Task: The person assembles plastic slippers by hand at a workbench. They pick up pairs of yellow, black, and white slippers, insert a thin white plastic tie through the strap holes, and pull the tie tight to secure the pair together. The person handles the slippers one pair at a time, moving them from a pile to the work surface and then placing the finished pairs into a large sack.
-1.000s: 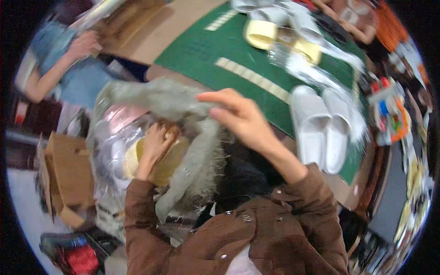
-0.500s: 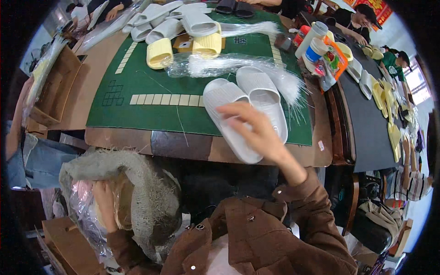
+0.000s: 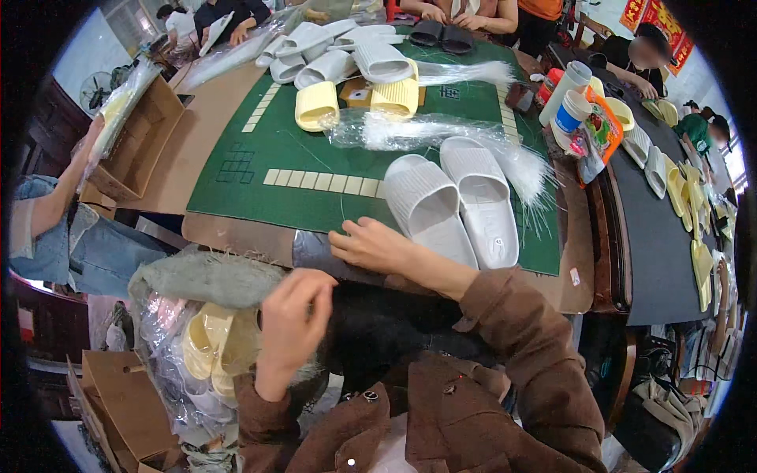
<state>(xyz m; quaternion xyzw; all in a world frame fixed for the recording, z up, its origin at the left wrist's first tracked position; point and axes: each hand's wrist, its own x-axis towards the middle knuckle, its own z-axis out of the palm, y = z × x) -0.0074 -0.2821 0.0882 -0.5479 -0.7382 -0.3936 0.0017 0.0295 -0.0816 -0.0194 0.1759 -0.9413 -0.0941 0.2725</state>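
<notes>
My left hand (image 3: 293, 325) is raised beside the sack's opening, its fingers curled in, and whatever they may hold is hidden. Over the table's near edge reaches my right hand (image 3: 371, 248), palm down, its bent fingers somewhat apart and nothing visible in them. A thin clear strand (image 3: 341, 206) lies on the mat by its fingertips. Just beyond my right wrist, a pair of light grey slide sandals (image 3: 430, 205) stands side by side, toes pointing away. Below my left hand, the grey woven sack (image 3: 209, 277) holds pale yellow slides (image 3: 225, 347) in clear plastic.
A green mat (image 3: 292, 201) covers the table. Toward the back lie yellow slides (image 3: 317, 106), piled grey slides (image 3: 325, 69) and bundles of clear plastic strips (image 3: 441, 132). Cups (image 3: 572, 110) stand at the right. An open cardboard box (image 3: 146, 150) is at left; other people work around.
My left hand has come up out of the sack. The right hand has left the grey slides and moved left to the table edge. The view has shifted.
</notes>
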